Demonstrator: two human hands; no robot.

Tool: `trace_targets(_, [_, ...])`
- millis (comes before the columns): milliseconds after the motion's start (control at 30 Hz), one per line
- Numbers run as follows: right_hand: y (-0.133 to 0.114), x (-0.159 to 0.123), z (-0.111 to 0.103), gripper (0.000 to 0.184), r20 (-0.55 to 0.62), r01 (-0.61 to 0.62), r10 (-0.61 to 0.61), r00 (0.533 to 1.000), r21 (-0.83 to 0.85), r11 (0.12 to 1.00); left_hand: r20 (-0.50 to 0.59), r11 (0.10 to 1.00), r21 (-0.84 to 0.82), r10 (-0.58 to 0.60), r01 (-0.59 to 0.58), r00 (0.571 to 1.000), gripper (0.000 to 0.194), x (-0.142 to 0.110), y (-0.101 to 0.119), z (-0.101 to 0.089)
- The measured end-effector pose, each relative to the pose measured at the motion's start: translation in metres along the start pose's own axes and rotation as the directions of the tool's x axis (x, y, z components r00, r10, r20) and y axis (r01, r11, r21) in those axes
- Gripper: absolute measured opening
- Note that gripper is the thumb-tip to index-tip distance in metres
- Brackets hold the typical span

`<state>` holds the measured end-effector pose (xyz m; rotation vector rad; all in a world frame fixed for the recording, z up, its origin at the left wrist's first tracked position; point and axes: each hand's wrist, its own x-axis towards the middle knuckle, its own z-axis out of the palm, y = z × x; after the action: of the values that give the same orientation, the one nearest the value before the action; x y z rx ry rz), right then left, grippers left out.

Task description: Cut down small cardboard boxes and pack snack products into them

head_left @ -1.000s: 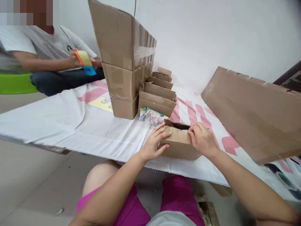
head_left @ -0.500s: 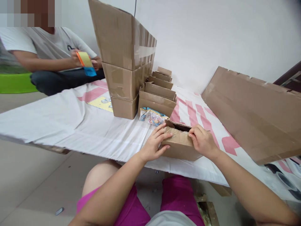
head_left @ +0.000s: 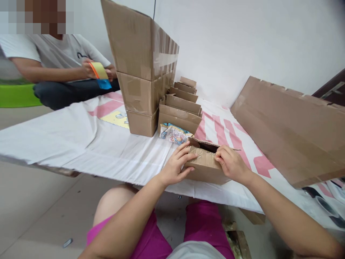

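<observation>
A small brown cardboard box (head_left: 206, 172) sits near the front edge of the cloth-covered table, with a dark gap along its top and clear tape on the near upper edge. My left hand (head_left: 175, 165) holds its left end, fingers spread over the taped edge and thumb against the front. At the right end, my right hand (head_left: 229, 160) is closed in a pinch on the upper edge; whether tape or cardboard is between the fingertips is hard to make out. Just behind the box lies a colourful printed packet (head_left: 174, 134).
A tall stack of taped cartons (head_left: 140, 91) stands at centre left, with a row of open boxes (head_left: 180, 114) beside it. A large cardboard sheet (head_left: 291, 129) leans on the right. Across the table a seated person (head_left: 61, 61) holds a tape roll (head_left: 101, 72).
Very little differs. My right hand has shifted slightly left along the box's upper edge. My left hand and the box look the same.
</observation>
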<state>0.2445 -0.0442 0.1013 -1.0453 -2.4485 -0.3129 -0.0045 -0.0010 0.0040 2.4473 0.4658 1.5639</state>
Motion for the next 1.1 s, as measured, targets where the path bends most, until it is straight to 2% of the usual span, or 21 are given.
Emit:
trace_targets(367, [-0.006, 0.001, -0.001, 0.017, -0.017, 0.065, -0.064, 0.998, 0.074, 0.995, 0.005, 1.000, 0.000, 0.001, -0.001, 1.000, 0.042, -0.003, 0.001, 0.000])
trace_targets(433, [-0.005, 0.000, -0.002, 0.016, -0.057, 0.026, -0.019, 0.998, 0.125, 0.992, 0.003, 1.000, -0.004, -0.008, 0.008, 1.000, 0.043, -0.002, 0.001, 0.000])
trace_targets(533, [-0.001, -0.003, -0.002, 0.012, -0.149, -0.133, 0.163, 0.975, 0.189, 0.973, -0.005, 1.000, -0.014, -0.019, 0.019, 1.000, 0.044, -0.001, 0.000, 0.000])
trace_targets(600, [0.001, -0.006, -0.003, 0.014, -0.162, -0.230, 0.263, 0.951, 0.197, 0.953, -0.015, 1.000, -0.020, -0.025, 0.025, 1.000, 0.044, 0.000, -0.001, 0.000])
trace_targets(667, [0.002, -0.007, -0.005, 0.017, -0.133, -0.258, 0.281, 0.950, 0.169, 0.951, -0.021, 0.999, -0.024, -0.028, 0.028, 0.999, 0.045, 0.000, -0.001, 0.001])
trace_targets(800, [-0.001, -0.004, -0.004, 0.010, -0.071, -0.230, 0.236, 0.969, 0.089, 0.969, -0.013, 0.999, -0.023, -0.032, 0.031, 0.999, 0.044, 0.000, -0.001, 0.002])
trace_targets(900, [-0.004, 0.001, -0.001, 0.018, -0.047, -0.238, 0.239, 0.970, 0.033, 0.971, -0.018, 0.999, -0.032, -0.038, 0.038, 0.999, 0.043, 0.000, 0.000, 0.003])
trace_targets(1000, [-0.006, 0.008, 0.000, 0.019, -0.014, -0.311, 0.311, 0.950, 0.006, 0.950, -0.024, 0.998, -0.045, -0.039, 0.038, 0.999, 0.043, -0.001, -0.002, 0.003])
trace_targets(1100, [-0.005, 0.014, -0.002, 0.016, 0.051, -0.418, 0.415, 0.908, 0.072, 0.906, -0.020, 0.998, -0.056, -0.045, 0.043, 0.999, 0.043, -0.002, -0.003, 0.003])
